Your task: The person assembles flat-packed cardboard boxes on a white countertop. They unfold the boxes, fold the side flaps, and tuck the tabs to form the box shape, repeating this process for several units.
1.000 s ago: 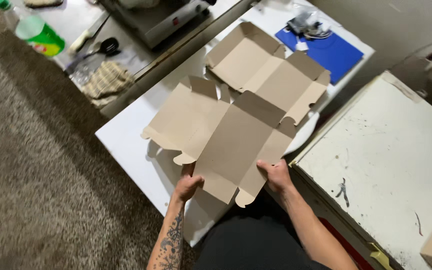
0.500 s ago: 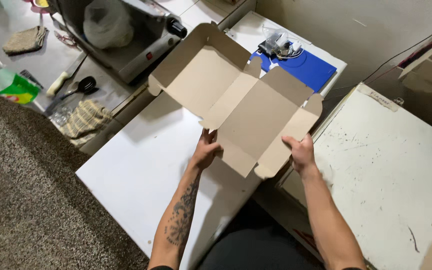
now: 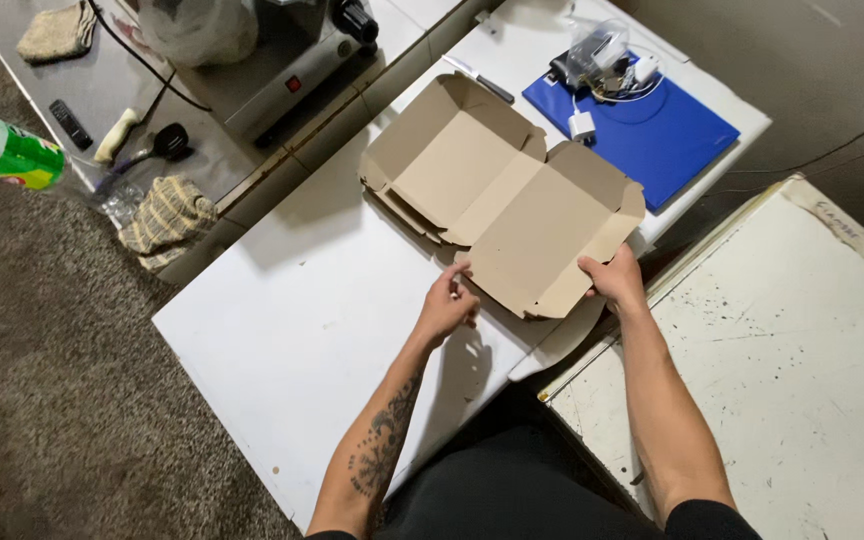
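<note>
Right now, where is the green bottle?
In the head view the green bottle lies on its side at the far left edge, over the brown carpet, left of the striped cloth and far from both hands.

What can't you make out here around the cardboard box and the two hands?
Head view only:
- Right hand: fingertips hidden behind the cardboard box flap.
- Left hand: curled fingers hide what it pinches.
- Box underside: hidden against the white table.
- Green bottle: cut off by the left edge.
- Cables on the blue folder: too small.

At my white table's (image 3: 282, 330) far right corner lies a blue folder (image 3: 667, 140) with chargers (image 3: 602, 70); beyond the left edge, a green bottle (image 3: 12, 152) and a striped cloth (image 3: 165, 218).
</note>
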